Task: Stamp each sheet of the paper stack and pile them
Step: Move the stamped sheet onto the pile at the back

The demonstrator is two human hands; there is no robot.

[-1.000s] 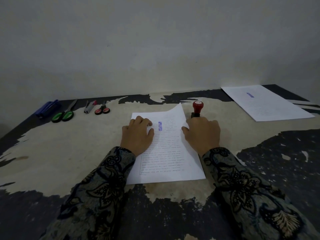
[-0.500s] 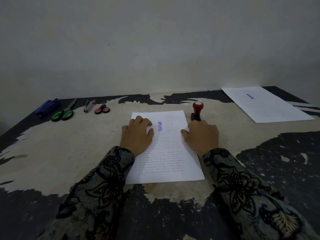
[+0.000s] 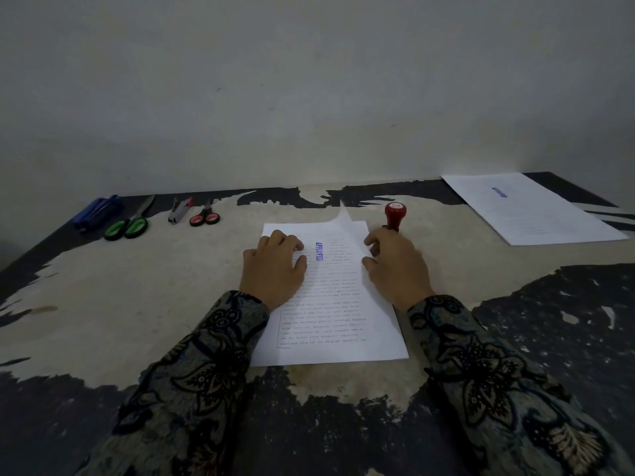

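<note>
A stack of printed paper (image 3: pixel 330 314) lies on the table in front of me, its top sheet marked with a blue APPROVED stamp. My left hand (image 3: pixel 275 266) rests flat on the stack's upper left part. My right hand (image 3: pixel 395 266) pinches the top sheet's right edge between thumb and fingers, and the sheet's far right corner curls up off the stack. A red-handled stamp (image 3: pixel 394 216) stands upright just beyond my right hand, held by neither hand. A pile of stamped sheets (image 3: pixel 536 209) lies at the far right.
At the far left of the worn table (image 3: pixel 137 304) lie a blue stapler (image 3: pixel 96 211), green-handled scissors (image 3: pixel 129 225), a small stapler remover (image 3: pixel 180 209) and red-handled scissors (image 3: pixel 205 217). A plain wall stands behind the table.
The top sheet lay flat half a second ago; now its far right corner is lifted again as my right hand's fingers pull at the edge. My left hand has stayed in place.
</note>
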